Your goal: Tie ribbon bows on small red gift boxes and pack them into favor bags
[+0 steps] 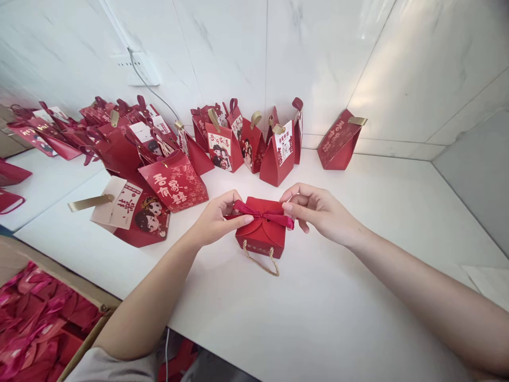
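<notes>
A small red gift box (pixel 262 236) with a gold rope handle (pixel 261 262) stands on the white counter (pixel 326 297) in front of me. A dark pink ribbon (pixel 264 215) runs across its folded top. My left hand (pixel 217 218) pinches the ribbon's left loop between thumb and fingers. My right hand (pixel 316 209) pinches the ribbon's right end at the box's upper right corner. Both hands rest against the box top.
Several red paper gift bags (pixel 222 143) with gold handles stand and lie along the marble wall at the back and left. One bag (pixel 340 140) leans alone at the right. A cardboard carton of red boxes (pixel 35 329) sits at the lower left. A cable (pixel 153 93) hangs from a wall socket.
</notes>
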`<state>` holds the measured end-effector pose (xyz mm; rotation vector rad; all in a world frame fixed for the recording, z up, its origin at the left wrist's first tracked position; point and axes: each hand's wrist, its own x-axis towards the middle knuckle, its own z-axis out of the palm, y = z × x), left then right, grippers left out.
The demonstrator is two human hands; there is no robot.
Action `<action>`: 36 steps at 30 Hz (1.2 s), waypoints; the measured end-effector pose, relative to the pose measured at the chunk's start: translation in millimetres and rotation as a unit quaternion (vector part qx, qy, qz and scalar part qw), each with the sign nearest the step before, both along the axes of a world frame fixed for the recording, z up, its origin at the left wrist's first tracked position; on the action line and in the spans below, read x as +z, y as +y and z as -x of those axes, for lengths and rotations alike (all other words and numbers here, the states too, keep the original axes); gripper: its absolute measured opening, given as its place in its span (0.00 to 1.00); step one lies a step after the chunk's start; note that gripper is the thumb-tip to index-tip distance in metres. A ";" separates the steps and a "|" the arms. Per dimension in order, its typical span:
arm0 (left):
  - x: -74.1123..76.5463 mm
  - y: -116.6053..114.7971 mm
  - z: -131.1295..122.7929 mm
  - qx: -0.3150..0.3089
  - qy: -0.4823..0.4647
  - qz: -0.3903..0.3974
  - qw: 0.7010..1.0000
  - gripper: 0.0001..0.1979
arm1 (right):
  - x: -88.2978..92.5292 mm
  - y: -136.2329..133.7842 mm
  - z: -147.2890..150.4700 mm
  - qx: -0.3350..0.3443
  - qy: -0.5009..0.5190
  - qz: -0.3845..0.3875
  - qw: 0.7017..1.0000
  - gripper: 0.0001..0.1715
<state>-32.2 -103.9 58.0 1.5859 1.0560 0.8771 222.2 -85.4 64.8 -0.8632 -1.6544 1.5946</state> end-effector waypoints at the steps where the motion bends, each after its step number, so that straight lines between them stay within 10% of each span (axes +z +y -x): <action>1: 1.0 -0.4 0.2 -0.006 -0.005 0.012 1.000 0.16 | 0.4 -0.8 -0.5 0.001 -0.002 -0.006 1.000 0.15; 13: 13.5 -1.0 9.7 -0.121 -0.050 0.168 0.977 0.15 | -5.8 3.2 0.8 0.059 0.064 0.062 0.994 0.09; 36: 11.7 7.8 25.1 -0.185 0.033 0.195 0.963 0.18 | -8.2 -0.6 2.0 0.089 0.132 0.145 0.976 0.12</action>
